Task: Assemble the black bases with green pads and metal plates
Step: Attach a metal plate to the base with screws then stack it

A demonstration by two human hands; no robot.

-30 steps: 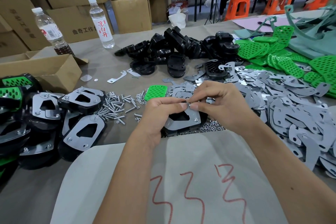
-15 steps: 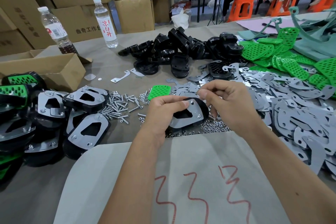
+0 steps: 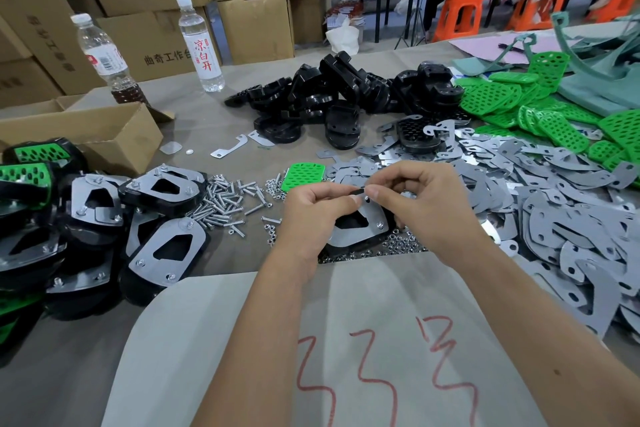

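A black base with a metal plate point(image 3: 363, 229) on top lies at the table's middle. My left hand point(image 3: 311, 208) curls over its left side and holds it. My right hand point(image 3: 422, 198) hovers over the plate's far end and pinches a small dark screw point(image 3: 358, 189) between thumb and forefinger, its tip meeting my left fingertips. A single green pad point(image 3: 303, 177) lies just behind my left hand. Loose screws point(image 3: 225, 201) and nuts point(image 3: 398, 246) are scattered around the base.
Finished assemblies point(image 3: 166, 246) are stacked at the left. Black bases point(image 3: 332, 97) are heaped at the back, green pads point(image 3: 540, 107) at the back right, metal plates point(image 3: 571, 218) along the right. Two bottles point(image 3: 201, 42) and an open carton point(image 3: 86, 135) stand at the back left.
My right hand drew away from the plate, then came back over its far end with a screw pinched in its fingertips. My left hand stayed on the base.
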